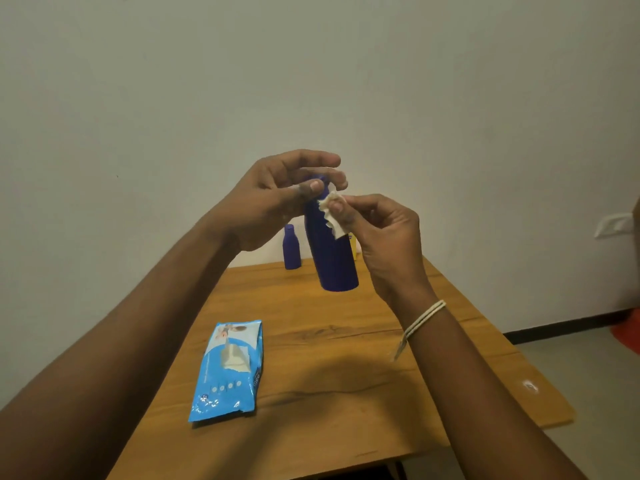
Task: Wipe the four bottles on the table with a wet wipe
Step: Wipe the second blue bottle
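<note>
- Large blue bottle (332,261): smooth matte plastic, cylindrical body tapering to a narrow neck, plain dark blue; it is hanging in the air above the far half of the table (346,358), base clear of the top.
- Left hand (273,199) is gripping the bottle at its top: thumb and fingers curled round the neck, cap hidden behind them.
- Right hand (377,233) is pinching a wet wipe (333,214) between thumb and forefinger; the wipe is white, crumpled and ruffled at the edges, pressing against the bottle's upper side just under the neck.
- Small blue bottle (291,247): same colour and shape, standing upright near the table's far edge, left of the held one.
- Something yellow and white is showing behind the held bottle at the far edge; too hidden to tell what.
- Wipe pack (230,370): glossy blue soft pouch, lying flat toward the near left edge, a white wipe poking from its slot.
- Table is warm brown wood-grain, matte.
- Pale cord bracelet (424,318) on the right wrist.
</note>
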`<action>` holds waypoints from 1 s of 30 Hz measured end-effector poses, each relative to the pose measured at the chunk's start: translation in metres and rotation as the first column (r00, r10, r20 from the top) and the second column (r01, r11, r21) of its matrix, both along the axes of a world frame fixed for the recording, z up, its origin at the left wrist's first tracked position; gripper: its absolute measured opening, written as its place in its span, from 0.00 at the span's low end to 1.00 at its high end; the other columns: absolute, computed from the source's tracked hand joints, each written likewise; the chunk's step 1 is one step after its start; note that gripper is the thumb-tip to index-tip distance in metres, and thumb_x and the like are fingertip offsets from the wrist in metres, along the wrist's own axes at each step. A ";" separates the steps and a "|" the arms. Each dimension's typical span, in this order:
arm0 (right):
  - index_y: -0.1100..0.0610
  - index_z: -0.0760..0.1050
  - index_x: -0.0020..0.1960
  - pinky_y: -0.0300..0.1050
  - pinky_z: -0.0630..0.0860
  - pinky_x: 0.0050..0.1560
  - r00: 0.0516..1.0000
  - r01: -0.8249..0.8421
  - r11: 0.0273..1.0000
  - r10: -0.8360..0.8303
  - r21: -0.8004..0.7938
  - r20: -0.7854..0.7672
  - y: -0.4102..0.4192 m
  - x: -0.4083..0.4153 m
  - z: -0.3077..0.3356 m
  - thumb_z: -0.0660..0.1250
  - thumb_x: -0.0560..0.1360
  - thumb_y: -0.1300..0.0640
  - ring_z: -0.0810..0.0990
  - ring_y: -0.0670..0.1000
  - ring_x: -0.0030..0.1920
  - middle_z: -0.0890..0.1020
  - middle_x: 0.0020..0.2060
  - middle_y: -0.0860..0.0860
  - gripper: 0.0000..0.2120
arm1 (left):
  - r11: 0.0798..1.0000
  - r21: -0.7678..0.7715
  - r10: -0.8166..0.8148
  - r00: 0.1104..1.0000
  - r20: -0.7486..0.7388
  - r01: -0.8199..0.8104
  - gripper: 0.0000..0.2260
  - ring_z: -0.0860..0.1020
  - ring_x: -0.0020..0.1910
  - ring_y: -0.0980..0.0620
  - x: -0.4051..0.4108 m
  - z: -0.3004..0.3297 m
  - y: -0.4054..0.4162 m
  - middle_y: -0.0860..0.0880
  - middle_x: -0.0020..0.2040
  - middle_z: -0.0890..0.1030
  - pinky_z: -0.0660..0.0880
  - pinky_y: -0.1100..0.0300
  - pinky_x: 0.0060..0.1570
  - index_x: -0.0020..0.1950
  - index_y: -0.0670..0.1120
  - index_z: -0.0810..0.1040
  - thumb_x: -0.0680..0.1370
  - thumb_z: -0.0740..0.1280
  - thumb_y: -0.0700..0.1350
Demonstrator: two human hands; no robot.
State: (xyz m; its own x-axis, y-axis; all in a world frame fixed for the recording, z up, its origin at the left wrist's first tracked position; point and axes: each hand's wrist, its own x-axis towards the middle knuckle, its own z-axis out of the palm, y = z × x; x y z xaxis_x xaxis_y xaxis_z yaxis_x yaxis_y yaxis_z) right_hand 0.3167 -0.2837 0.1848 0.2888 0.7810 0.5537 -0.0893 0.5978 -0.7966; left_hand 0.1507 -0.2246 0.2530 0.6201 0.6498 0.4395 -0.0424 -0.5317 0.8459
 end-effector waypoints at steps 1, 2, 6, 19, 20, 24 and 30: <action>0.60 0.84 0.51 0.41 0.82 0.44 1.000 0.026 1.000 -0.026 0.001 0.013 0.000 -0.001 -0.002 0.74 0.75 0.58 0.86 0.51 0.46 0.87 0.44 0.53 0.07 | 0.999 -0.031 0.008 0.999 0.032 -0.007 0.13 0.79 0.63 0.38 0.004 -0.004 -0.002 0.43 0.55 0.82 0.77 0.44 0.60 0.65 0.41 0.75 0.81 0.62 0.35; 0.60 0.84 0.51 0.42 0.82 0.45 0.998 0.053 0.999 -0.053 0.000 0.027 -0.001 -0.004 -0.004 0.74 0.75 0.58 0.86 0.52 0.46 0.87 0.43 0.53 0.07 | 0.998 -0.063 0.021 0.998 0.052 -0.018 0.14 0.79 0.63 0.39 0.010 -0.007 -0.006 0.44 0.54 0.82 0.76 0.44 0.61 0.64 0.42 0.76 0.80 0.60 0.34; 0.58 0.85 0.50 0.41 0.82 0.43 0.986 0.156 0.988 -0.157 0.013 0.048 0.002 -0.015 0.003 0.73 0.75 0.55 0.85 0.49 0.44 0.87 0.41 0.50 0.08 | 0.990 -0.125 0.078 0.991 0.107 -0.064 0.14 0.81 0.60 0.44 0.025 -0.015 -0.013 0.42 0.58 0.82 0.79 0.51 0.56 0.67 0.41 0.74 0.83 0.60 0.38; 0.55 0.83 0.54 0.40 0.82 0.47 1.000 -0.013 1.000 0.014 -0.013 0.014 -0.024 -0.033 -0.015 0.71 0.75 0.55 0.85 0.49 0.50 0.87 0.47 0.48 0.08 | 0.967 -0.193 -0.068 0.899 0.433 0.166 0.23 0.77 0.68 0.42 0.027 -0.024 -0.025 0.40 0.69 0.78 0.74 0.50 0.68 0.73 0.40 0.64 0.80 0.61 0.49; 0.54 0.83 0.55 0.41 0.83 0.48 0.999 0.014 1.000 -0.014 0.001 0.032 -0.025 -0.034 -0.017 0.71 0.76 0.55 0.85 0.49 0.51 0.87 0.48 0.47 0.08 | 0.966 -0.205 -0.055 0.896 0.440 0.160 0.24 0.78 0.66 0.42 0.027 -0.023 -0.025 0.41 0.67 0.79 0.76 0.53 0.64 0.73 0.40 0.65 0.79 0.62 0.49; 0.55 0.82 0.58 0.50 0.84 0.50 0.995 0.036 0.999 -0.034 -0.019 0.097 -0.032 -0.035 -0.031 0.70 0.74 0.50 0.83 0.48 0.58 0.85 0.53 0.45 0.15 | 0.963 -0.219 -0.031 0.872 0.489 0.157 0.23 0.82 0.60 0.42 0.020 -0.018 -0.022 0.43 0.64 0.82 0.79 0.54 0.60 0.70 0.44 0.67 0.76 0.65 0.43; 0.53 0.82 0.56 0.54 0.85 0.50 0.994 -0.006 0.996 0.016 -0.087 0.108 -0.031 -0.040 -0.033 0.71 0.71 0.50 0.85 0.47 0.54 0.87 0.50 0.47 0.15 | 0.947 -0.240 -0.051 0.837 0.544 0.214 0.21 0.82 0.61 0.43 0.008 -0.015 -0.012 0.45 0.66 0.81 0.76 0.53 0.65 0.71 0.44 0.66 0.79 0.61 0.47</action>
